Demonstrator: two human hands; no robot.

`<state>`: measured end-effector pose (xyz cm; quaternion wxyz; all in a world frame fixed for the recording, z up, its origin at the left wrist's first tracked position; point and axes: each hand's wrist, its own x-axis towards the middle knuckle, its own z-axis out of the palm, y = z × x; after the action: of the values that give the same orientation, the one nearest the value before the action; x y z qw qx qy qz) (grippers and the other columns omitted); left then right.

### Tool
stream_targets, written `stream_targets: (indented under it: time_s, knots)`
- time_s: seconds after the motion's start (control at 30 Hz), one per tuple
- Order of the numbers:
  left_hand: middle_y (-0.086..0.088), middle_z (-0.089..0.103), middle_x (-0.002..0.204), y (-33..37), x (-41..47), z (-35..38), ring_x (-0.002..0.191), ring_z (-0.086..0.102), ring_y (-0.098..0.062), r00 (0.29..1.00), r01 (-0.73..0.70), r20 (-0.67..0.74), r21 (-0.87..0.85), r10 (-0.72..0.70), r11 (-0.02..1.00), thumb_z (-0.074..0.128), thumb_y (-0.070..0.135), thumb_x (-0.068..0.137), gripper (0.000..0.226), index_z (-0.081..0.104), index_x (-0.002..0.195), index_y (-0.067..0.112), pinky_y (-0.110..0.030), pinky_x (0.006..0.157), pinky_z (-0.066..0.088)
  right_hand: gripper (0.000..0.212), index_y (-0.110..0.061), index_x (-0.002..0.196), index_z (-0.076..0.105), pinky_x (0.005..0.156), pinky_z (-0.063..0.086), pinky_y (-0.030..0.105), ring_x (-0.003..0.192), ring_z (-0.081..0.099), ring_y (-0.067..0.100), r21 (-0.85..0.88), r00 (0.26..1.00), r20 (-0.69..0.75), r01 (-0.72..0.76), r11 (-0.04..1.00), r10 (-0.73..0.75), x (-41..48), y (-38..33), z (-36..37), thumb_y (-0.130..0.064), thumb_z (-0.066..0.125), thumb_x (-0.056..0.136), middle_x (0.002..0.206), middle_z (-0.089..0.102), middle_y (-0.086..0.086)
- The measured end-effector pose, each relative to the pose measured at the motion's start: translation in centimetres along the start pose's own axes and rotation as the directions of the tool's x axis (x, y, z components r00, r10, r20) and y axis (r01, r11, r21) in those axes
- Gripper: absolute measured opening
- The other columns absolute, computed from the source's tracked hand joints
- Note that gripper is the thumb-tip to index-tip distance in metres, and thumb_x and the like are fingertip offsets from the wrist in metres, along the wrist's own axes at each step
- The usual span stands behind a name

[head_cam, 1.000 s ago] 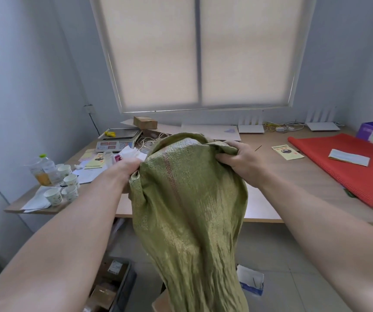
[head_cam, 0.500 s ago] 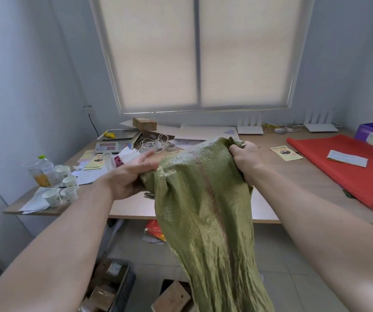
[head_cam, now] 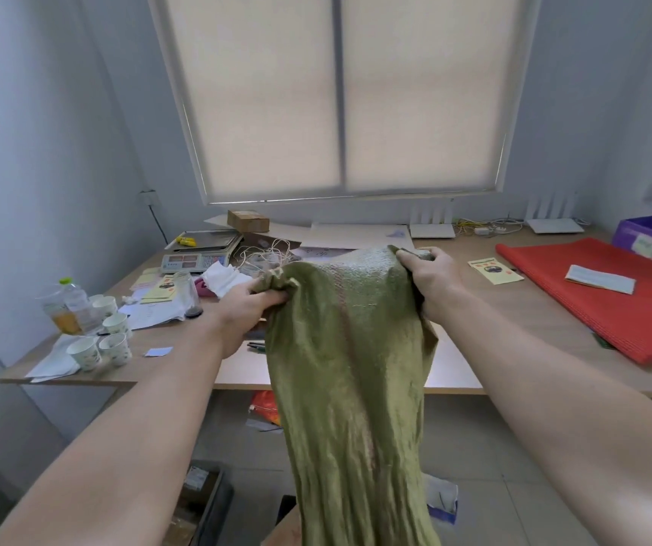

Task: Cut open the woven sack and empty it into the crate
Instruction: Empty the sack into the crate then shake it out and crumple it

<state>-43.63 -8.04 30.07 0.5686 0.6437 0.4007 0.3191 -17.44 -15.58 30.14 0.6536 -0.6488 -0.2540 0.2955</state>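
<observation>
Both hands, left hand [head_cam: 255, 305] & right hand [head_cam: 430, 283], clench the sack [head_cam: 350, 368] by its top, held up over floor in front of worktop [head_cam: 474, 372]. Sack hangs limp & flat, prob. emptied already; crate not clearly visible.

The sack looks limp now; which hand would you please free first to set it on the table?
Probably the left hand: it bunches a corner of the sack low, while the right hand holds higher.

We held both bare arms stretched forward. Our left hand [head_cam: 251, 305] was clenched on a bunched corner of the crumpled green woven sack [head_cam: 350, 372], our right hand [head_cam: 430, 279] gripping the opposite corner.
</observation>
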Motion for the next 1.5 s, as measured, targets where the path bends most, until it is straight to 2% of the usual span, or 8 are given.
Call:
stream_targets:
  time_s: [0.17, 0.3, 0.67, 0.83, 1.03, 1.17, 1.3, 1.5]
  knots:
    - [0.001, 0.063, 0.083, -0.6, 0.8, -0.8, 0.079, 0.055, -0.017, 0.984, 0.094, -0.132, -0.188, -0.12, 0.978, 0.055, 0.03, 0.095, 0.011, 0.062, 0.091, 0.024, -0.031, 0.066, 0.042, 0.091, -0.033, 0.151, 0.027, 0.089, 0.055, 0.04, 0.11, 0.065, 0.028, 0.158, 0.886, 0.453, 0.034, 0.987, -0.103, -0.3, -0.1, -1.7, -0.011, 0.078, 0.08, 0.131, 0.053, 0.012]
    - [-0.006, 0.071, 0.097, -0.6, 1.2, -1.8, 0.094, 0.064, -0.025, 0.975, 0.106, -0.162, -0.273, -0.155, 0.956, 0.052, 0.036, 0.094, 0.026, 0.07, 0.1, 0.019, -0.038, 0.087, 0.052, 0.127, -0.052, 0.151, 0.004, 0.085, 0.055, 0.035, 0.115, 0.062, 0.018, -0.06, 0.813, 0.572, 0.172, 0.983, -0.107, -0.5, 1.3, -2.8, -0.009, 0.088, 0.065, 0.145, 0.042, 0.005]
    - [-0.006, 0.074, 0.075, 0.2, 0.9, -1.2, 0.069, 0.07, -0.021, 0.924, 0.312, -0.092, -0.377, -0.371, 0.872, 0.065, 0.047, 0.088, 0.033, 0.071, 0.088, 0.015, -0.034, 0.064, 0.053, 0.088, -0.048, 0.147, 0.025, 0.088, 0.057, 0.042, 0.101, 0.07, 0.027, 0.139, 0.931, 0.321, 0.134, 0.981, -0.173, -1.0, 2.8, -0.7, -0.01, 0.073, 0.084, 0.12, 0.068, 0.017]
    - [-0.007, 0.076, 0.101, 0.3, 1.0, -1.5, 0.09, 0.071, -0.026, 0.959, 0.204, -0.083, -0.464, -0.271, 0.862, 0.062, 0.057, 0.086, 0.046, 0.065, 0.115, 0.021, -0.044, 0.07, 0.056, 0.07, -0.054, 0.141, 0.034, 0.108, 0.044, 0.042, 0.126, 0.054, 0.018, -0.105, 0.948, 0.176, 0.284, 0.953, -0.264, -1.3, 2.7, 0.1, -0.03, 0.069, 0.086, 0.141, 0.053, 0.001]
    - [-0.013, 0.038, 0.148, -0.3, 0.8, -2.3, 0.113, 0.062, -0.038, 0.996, 0.032, 0.088, -0.256, -0.01, 0.966, 0.096, 0.025, 0.05, 0.133, 0.011, 0.146, 0.056, -0.044, 0.074, 0.059, 0.047, -0.035, 0.135, 0.055, 0.096, 0.048, 0.029, 0.105, 0.059, 0.017, -0.278, 0.965, 0.086, 0.263, 0.924, -0.249, -1.0, 1.7, 0.3, -0.031, 0.066, 0.09, 0.117, 0.061, -0.004]
    - [-0.01, 0.05, 0.141, 0.3, 0.4, -1.5, 0.109, 0.064, -0.026, 0.999, -0.026, -0.02, -0.023, 0.026, 0.999, 0.083, 0.006, 0.071, 0.102, 0.027, 0.15, 0.037, -0.041, 0.088, 0.056, 0.044, -0.023, 0.127, 0.062, 0.089, 0.057, 0.04, 0.097, 0.067, 0.02, -0.107, 0.986, 0.111, 0.135, 0.985, -0.123, -0.7, 1.0, 0.3, -0.037, 0.072, 0.086, 0.113, 0.069, 0.004]
    - [-0.006, 0.066, 0.109, 0.4, 0.2, -1.9, 0.086, 0.061, -0.019, 0.989, 0.002, -0.147, 0.181, 0.025, 0.983, 0.075, 0.026, 0.083, 0.044, 0.056, 0.123, 0.03, -0.034, 0.068, 0.048, 0.08, -0.022, 0.149, 0.035, 0.066, 0.058, 0.029, 0.084, 0.072, 0.015, 0.268, 0.922, 0.376, -0.014, 0.963, -0.091, -0.6, 0.4, -0.8, -0.021, 0.079, 0.081, 0.129, 0.059, 0.013]
    - [-0.003, 0.062, 0.116, 0.3, 0.7, -2.8, 0.114, 0.051, -0.028, 0.969, 0.052, -0.24, -0.043, -0.061, 0.998, 0.067, 0.031, 0.089, 0.031, 0.057, 0.118, 0.026, -0.054, 0.105, 0.031, 0.113, -0.07, 0.135, 0.022, 0.099, 0.053, 0.043, 0.13, 0.053, 0.025, 0.108, 0.826, 0.531, 0.156, 0.982, -0.19, -0.9, 1.8, -1.8, -0.016, 0.091, 0.062, 0.159, 0.019, 0.002]
